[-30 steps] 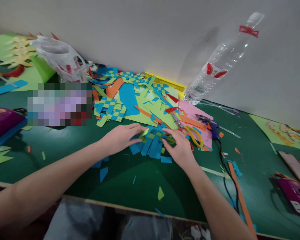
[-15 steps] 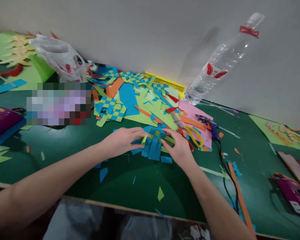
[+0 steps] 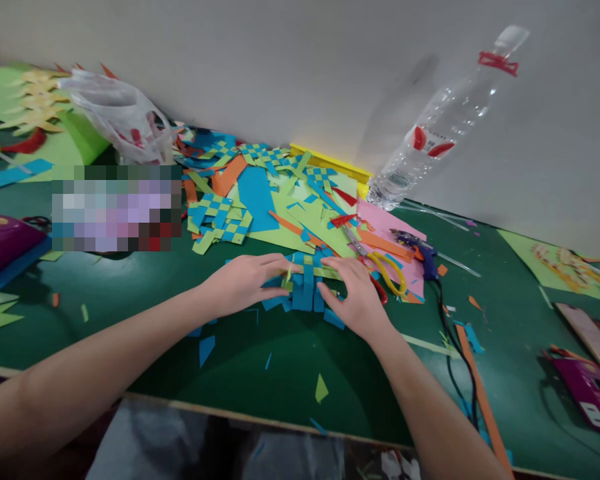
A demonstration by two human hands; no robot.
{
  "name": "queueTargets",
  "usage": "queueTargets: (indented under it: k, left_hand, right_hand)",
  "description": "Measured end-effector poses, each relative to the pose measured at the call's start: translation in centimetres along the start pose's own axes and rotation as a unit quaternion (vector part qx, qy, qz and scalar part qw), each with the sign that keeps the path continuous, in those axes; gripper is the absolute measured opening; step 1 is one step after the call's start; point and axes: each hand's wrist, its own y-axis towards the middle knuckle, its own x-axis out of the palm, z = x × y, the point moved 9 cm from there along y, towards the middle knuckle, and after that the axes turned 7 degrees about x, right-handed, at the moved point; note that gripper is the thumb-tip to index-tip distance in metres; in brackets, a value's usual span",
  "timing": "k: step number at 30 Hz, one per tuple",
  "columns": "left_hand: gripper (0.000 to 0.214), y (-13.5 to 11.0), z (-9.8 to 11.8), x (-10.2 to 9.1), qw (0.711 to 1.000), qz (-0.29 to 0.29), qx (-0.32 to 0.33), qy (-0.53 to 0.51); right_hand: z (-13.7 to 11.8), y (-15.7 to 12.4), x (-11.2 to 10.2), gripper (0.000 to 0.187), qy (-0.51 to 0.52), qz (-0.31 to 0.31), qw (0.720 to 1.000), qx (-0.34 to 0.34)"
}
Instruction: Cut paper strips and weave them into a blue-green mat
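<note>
A small woven piece of blue and light-green paper strips [image 3: 307,290] lies at the middle of the table between my hands, its blue strips hanging loose toward me. My left hand [image 3: 253,283] is closed at its left side, thumb below and fingers above, by a short green end. A green strip runs across the blue ones toward my right hand [image 3: 356,293], whose bent fingers grip its right end from above. The thumb of that hand touches the blue strips' right edge. My right fingertips are partly hidden. Blue paper scraps [image 3: 207,348] lie around the piece.
Yellow-and-red-handled scissors [image 3: 387,272] and a blue glue gun [image 3: 427,263] lie right of my hands on pink paper. Behind are woven pieces [image 3: 220,217]. A plastic bottle [image 3: 430,140] leans at the wall. A black cord [image 3: 447,333], an orange strip and a phone [image 3: 585,337] are at right.
A green strip now shows across the blue strips, which have shifted and bunched slightly to the right. My right hand has turned a little, its thumb lower. My left hand stays nearly in place.
</note>
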Motion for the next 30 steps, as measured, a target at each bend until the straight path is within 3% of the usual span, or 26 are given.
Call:
queueTargets:
  k: [7, 11, 17, 30]
  left_hand:
    - [0.034, -0.1, -0.1, 0.0, 0.999, 0.005, 0.008, 0.048]
    - [0.035, -0.2, -0.2, 0.0, 0.998, 0.01, 0.005, 0.056]
    - [0.035, -0.2, -0.2, 0.1, 0.998, 0.011, 0.008, 0.055]
    - [0.036, -0.2, 0.0, -0.1, 0.999, 0.003, 0.018, 0.032]
  right_hand:
    - [-0.4, -0.5, 2.5, 0.052, -0.045, -0.124, 0.991, -0.024]
    - [-0.3, -0.7, 3.5, 0.049, -0.078, -0.158, 0.984, -0.029]
    - [-0.3, -0.9, 3.8, 0.044, -0.092, -0.173, 0.98, -0.033]
    - [-1.8, -0.7, 2.4, 0.042, -0.05, -0.148, 0.987, -0.049]
